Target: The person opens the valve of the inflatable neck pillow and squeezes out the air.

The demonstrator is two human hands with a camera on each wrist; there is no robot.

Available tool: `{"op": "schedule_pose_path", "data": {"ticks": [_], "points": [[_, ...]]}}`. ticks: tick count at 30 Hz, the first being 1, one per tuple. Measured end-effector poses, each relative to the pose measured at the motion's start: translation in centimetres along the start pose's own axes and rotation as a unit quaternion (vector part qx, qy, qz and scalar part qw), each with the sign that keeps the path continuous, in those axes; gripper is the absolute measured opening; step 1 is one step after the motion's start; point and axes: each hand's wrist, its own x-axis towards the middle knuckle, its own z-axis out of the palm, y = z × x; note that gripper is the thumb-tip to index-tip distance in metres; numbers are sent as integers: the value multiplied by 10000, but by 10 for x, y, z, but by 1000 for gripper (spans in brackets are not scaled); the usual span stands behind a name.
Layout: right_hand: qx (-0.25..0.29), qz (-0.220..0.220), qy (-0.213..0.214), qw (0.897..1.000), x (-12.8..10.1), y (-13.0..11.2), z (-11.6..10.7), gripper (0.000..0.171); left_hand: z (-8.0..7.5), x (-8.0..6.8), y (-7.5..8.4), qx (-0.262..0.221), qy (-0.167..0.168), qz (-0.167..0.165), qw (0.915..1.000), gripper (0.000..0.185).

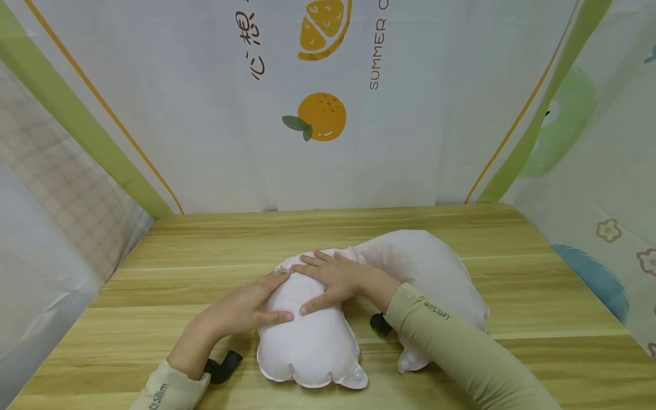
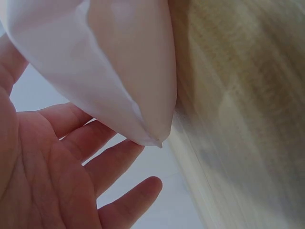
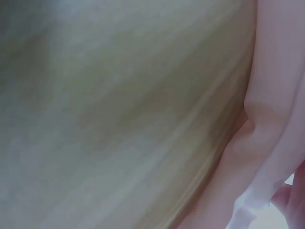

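A pale pink U-shaped inflatable neck pillow lies on the wooden table, its left arm folded toward the front. My left hand lies flat on that arm with straight fingers, thumb across the fabric. My right hand presses down beside it, fingers spread, touching the left fingertips. In the left wrist view my open palm sits under the pillow's white edge. The right wrist view shows pink pillow fabric against blurred wood, with no hand visible.
A black valve piece lies on the table by my left wrist. Another black part shows under my right forearm. Printed fabric walls with orange fruit pictures enclose the table on three sides.
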Motion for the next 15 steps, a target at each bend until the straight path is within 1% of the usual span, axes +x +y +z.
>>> {"op": "schedule_pose_path", "data": {"ticks": [15], "points": [[9,6,-22,10000,1,1,3,91,0,-1,-1,64,0,34,10000,86]]}}
